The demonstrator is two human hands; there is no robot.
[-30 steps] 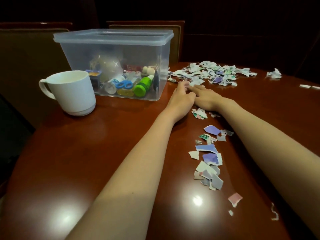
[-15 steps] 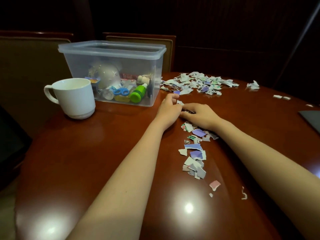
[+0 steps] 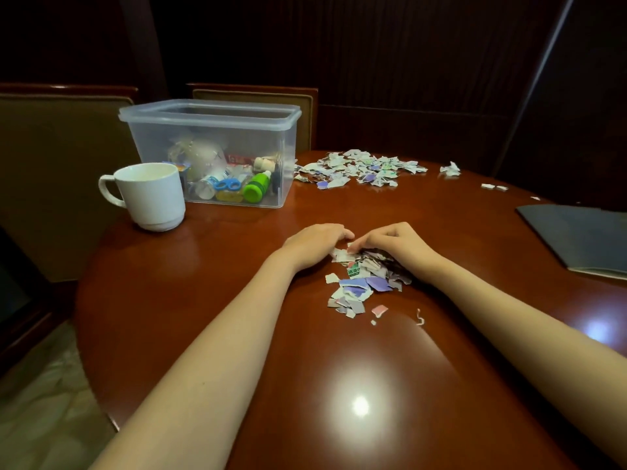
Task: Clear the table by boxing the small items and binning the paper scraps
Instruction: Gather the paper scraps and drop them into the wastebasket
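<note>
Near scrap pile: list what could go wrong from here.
1. The left hand and right hand touch only the far end of the near scrap pile; the pink scrap and curled sliver lie outside it and may be missed.
2. No bin is in view, so a carried handful could shed bits.
3. The far scrap pile lies spread wide; one sweep may scatter it.

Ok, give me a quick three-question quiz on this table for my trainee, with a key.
1. True or false: the white mug stands left of the clear box.
2. The left hand and right hand both touch: A) the far scrap pile, B) the near scrap pile, C) the dark folder.
3. Fill in: the green bottle lies inside the ____.
Key: 1 true; 2 B; 3 clear box.
</note>
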